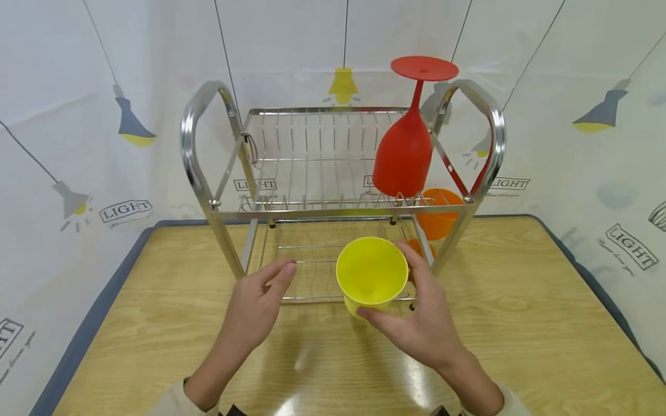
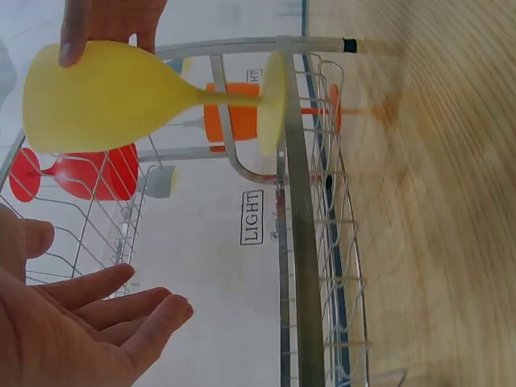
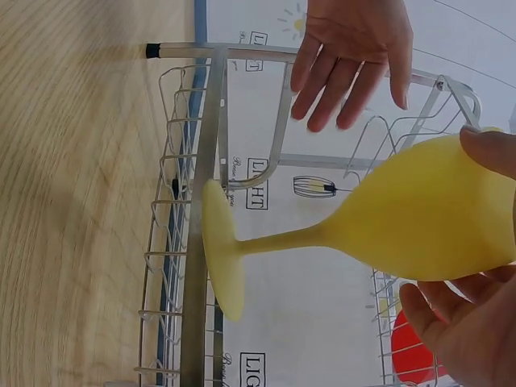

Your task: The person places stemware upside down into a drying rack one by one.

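Note:
A yellow wine goblet (image 1: 372,271) is held upright in front of the dish rack by my right hand (image 1: 424,315), with fingers and thumb around its bowl. Its stem and round foot show in the right wrist view, where the goblet (image 3: 427,210) fills the middle. My left hand (image 1: 257,303) is held left of the goblet, apart from it, with nothing in it; its fingers (image 2: 153,322) are loosely extended. On the upper tier of the metal dish rack (image 1: 333,212), a red goblet (image 1: 406,153) stands upside down at the right end.
An orange goblet (image 1: 439,216) shows beyond the rack's right side at the lower tier. The rack's lower wire shelf (image 1: 307,260) sits close over the wooden table (image 1: 520,323). A white lamp-patterned sheet (image 1: 291,46) hangs behind and at both sides.

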`<move>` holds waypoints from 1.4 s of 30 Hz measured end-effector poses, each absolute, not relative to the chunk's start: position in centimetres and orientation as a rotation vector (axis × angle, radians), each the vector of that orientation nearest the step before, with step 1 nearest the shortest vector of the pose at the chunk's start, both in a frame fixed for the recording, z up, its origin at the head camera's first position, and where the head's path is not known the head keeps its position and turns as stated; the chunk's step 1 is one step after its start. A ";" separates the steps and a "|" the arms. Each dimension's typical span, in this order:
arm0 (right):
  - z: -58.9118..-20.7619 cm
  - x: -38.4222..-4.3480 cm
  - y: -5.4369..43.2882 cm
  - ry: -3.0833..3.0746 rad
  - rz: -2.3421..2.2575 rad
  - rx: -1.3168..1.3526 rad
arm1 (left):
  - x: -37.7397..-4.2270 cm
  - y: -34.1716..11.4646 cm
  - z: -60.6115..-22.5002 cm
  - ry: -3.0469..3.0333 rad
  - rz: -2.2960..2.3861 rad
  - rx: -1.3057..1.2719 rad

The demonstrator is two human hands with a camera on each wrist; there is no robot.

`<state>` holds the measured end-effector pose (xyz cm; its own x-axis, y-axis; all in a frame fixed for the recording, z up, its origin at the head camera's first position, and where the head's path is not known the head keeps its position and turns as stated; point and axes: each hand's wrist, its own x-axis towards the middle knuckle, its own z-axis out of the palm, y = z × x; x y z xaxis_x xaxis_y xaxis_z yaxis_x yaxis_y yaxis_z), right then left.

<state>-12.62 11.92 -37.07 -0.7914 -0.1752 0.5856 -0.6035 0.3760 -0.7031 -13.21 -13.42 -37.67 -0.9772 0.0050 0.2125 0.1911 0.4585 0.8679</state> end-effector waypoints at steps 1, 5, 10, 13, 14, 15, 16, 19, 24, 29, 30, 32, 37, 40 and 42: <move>-37.1 -12.6 11.9 -2.230 1.391 0.687 | -13.2 -13.3 -37.6 -2.548 -1.594 -0.152; -37.4 -12.5 12.0 -2.242 1.347 0.726 | -13.3 -12.9 -37.5 -2.557 -1.831 -0.121; -37.6 -12.5 12.0 -2.208 1.361 0.782 | -13.8 -12.2 -37.4 -2.466 -2.159 -0.093; -37.8 -12.7 11.8 -2.182 1.408 0.832 | -14.1 -11.7 -37.3 -2.420 -2.351 -0.088; -37.9 -12.7 11.7 -2.171 1.418 0.856 | -14.2 -11.6 -37.2 -2.406 -2.413 -0.095; -38.0 -12.7 11.6 -2.160 1.427 0.885 | -14.2 -11.5 -37.2 -2.397 -2.468 -0.107; -38.1 -12.8 11.5 -2.153 1.425 0.917 | -14.2 -11.4 -37.1 -2.395 -2.516 -0.126; -38.4 -13.0 11.4 -2.122 1.378 1.022 | -14.3 -11.2 -37.0 -2.400 -2.621 -0.222; -38.7 -13.3 11.2 -2.056 1.306 1.141 | -14.5 -10.9 -36.9 -2.417 -2.684 -0.379; -39.1 -13.3 11.3 -2.051 1.290 1.150 | -14.6 -10.7 -36.8 -2.416 -2.713 -0.422; -39.1 -13.3 11.3 -2.045 1.279 1.155 | -14.6 -10.7 -36.8 -2.410 -2.723 -0.426; -39.3 -13.4 11.3 -2.031 1.258 1.169 | -14.6 -10.7 -36.8 -2.397 -2.742 -0.441; -39.5 -13.3 11.4 -2.057 1.197 1.180 | -14.5 -10.8 -36.7 -2.352 -2.780 -0.460; -39.6 -13.1 11.7 -2.120 1.200 1.193 | -14.4 -10.9 -36.8 -2.333 -2.782 -0.435; -39.6 -12.9 12.0 -2.168 1.218 1.225 | -14.4 -10.9 -36.9 -2.330 -2.775 -0.428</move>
